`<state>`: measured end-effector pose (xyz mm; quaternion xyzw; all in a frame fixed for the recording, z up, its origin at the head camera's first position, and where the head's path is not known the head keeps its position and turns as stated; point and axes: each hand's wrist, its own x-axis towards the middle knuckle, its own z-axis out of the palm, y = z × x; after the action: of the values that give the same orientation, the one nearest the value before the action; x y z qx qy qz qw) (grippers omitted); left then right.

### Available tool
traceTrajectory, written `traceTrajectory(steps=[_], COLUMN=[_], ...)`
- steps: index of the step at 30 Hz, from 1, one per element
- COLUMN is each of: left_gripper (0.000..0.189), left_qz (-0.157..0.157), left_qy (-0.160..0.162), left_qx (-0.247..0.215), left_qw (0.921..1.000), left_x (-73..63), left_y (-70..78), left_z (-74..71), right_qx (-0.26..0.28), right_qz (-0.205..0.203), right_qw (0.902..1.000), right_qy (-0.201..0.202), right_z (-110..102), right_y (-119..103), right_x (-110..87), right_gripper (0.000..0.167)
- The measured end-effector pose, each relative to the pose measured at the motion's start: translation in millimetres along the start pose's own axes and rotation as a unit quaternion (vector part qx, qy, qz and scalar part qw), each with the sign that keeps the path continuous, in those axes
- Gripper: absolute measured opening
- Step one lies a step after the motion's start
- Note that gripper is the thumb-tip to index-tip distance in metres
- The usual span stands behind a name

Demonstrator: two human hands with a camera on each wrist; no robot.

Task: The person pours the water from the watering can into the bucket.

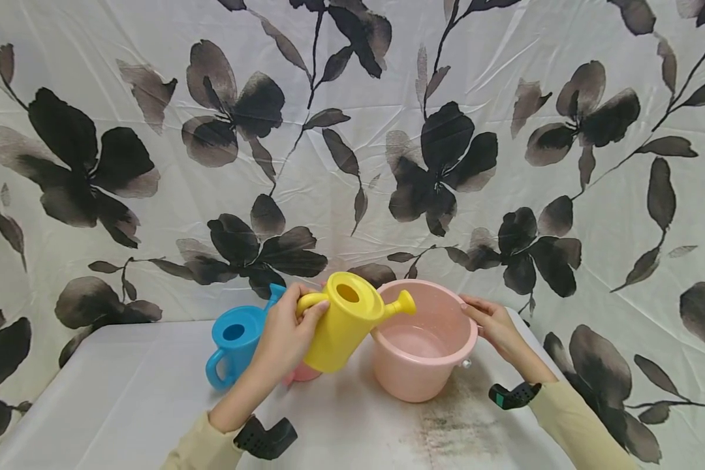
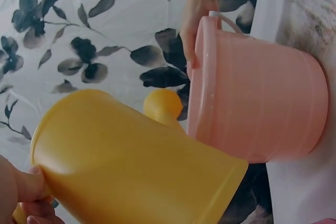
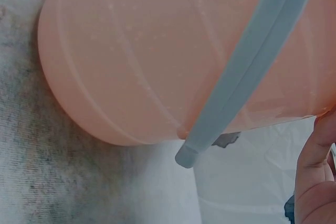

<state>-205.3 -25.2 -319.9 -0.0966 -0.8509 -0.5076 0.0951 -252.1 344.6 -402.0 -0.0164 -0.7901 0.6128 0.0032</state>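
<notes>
My left hand grips the handle of a yellow watering can, held up off the table and tilted to the right. Its round spout head is over the left part of a pink bucket, near the rim. The bucket stands upright, and what looks like clear water lies inside. At the bucket's right rim, my right hand holds the edge between fingers and thumb. In the right wrist view the bucket's pale handle hangs down along the outer wall.
A blue watering can stands left of the yellow one. Behind the yellow can is a pink object, mostly hidden. The white table has a dark stained patch in front of the bucket. A floral cloth hangs behind.
</notes>
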Motion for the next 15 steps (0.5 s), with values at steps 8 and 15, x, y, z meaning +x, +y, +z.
traceTrajectory(steps=[8,15], left_gripper=[0.022,0.02], left_qz=[0.015,0.02], left_qy=[-0.003,-0.009], left_qx=[0.022,0.036], left_qw=[0.9996,0.9991], left_x=[3.8,6.2], left_y=[5.1,9.0], left_z=[-2.5,-4.3], right_qx=[0.0,-0.001], right_qz=[0.0,-0.001], right_qw=[1.0,1.0], right_qy=[-0.001,-0.001], right_z=[-0.1,-0.1], right_y=[-1.5,-1.3], right_x=[-0.7,-0.7], right_gripper=[0.059,0.058])
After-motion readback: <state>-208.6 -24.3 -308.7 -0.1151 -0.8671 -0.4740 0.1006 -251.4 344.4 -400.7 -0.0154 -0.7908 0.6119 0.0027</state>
